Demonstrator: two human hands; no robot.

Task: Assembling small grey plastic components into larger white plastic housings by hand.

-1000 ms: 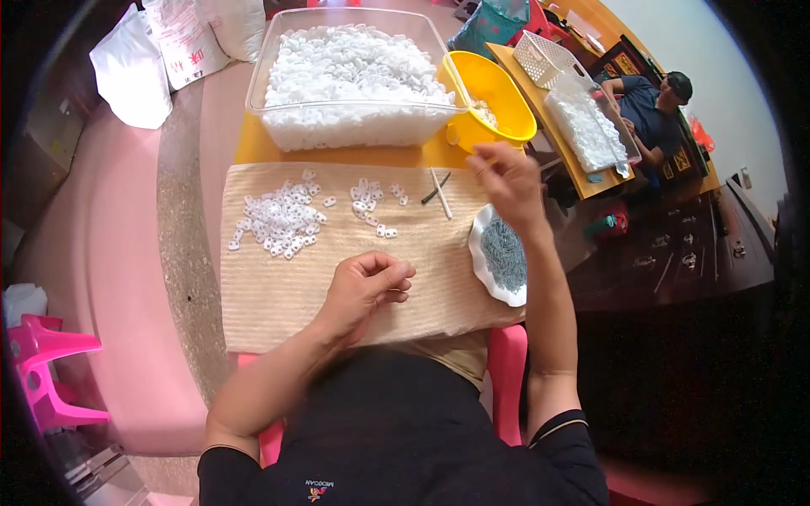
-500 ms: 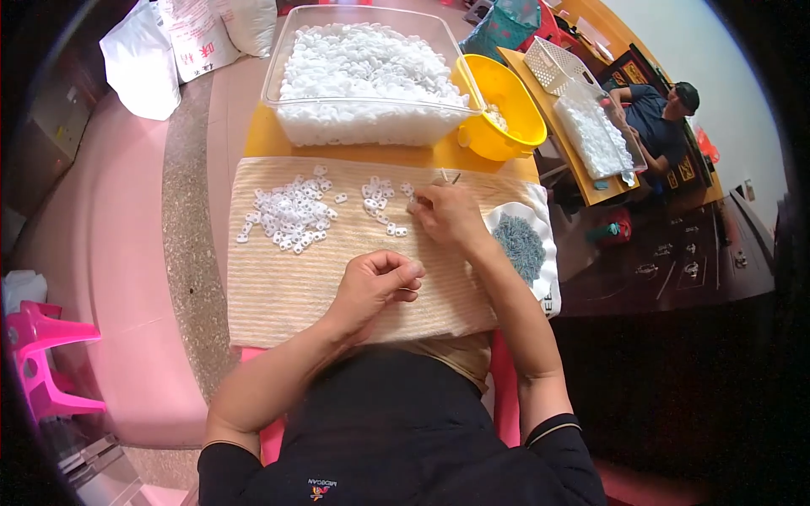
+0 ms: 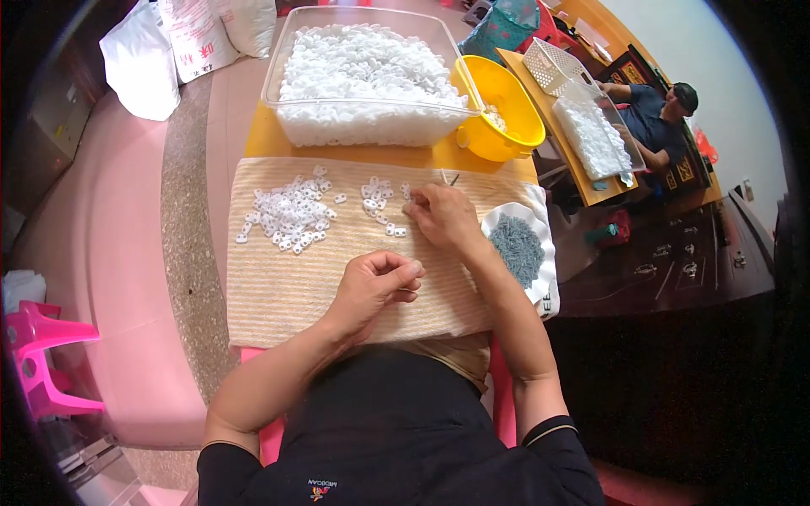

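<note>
Pink plastic stool (image 3: 40, 337), white sacks (image 3: 198, 38) on pinkish floor (image 3: 126, 253), teal bag (image 3: 506, 29), seated co-worker (image 3: 651, 126)

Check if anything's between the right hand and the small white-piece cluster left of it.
Nothing visible: only bare striped towel lies between the right hand and the small white-piece cluster. Can't tell what's hidden under the fingers.

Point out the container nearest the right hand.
The wavy-rimmed white dish of grey pieces, beside the right hand; the clear tub and yellow basin stand farther back.
</note>
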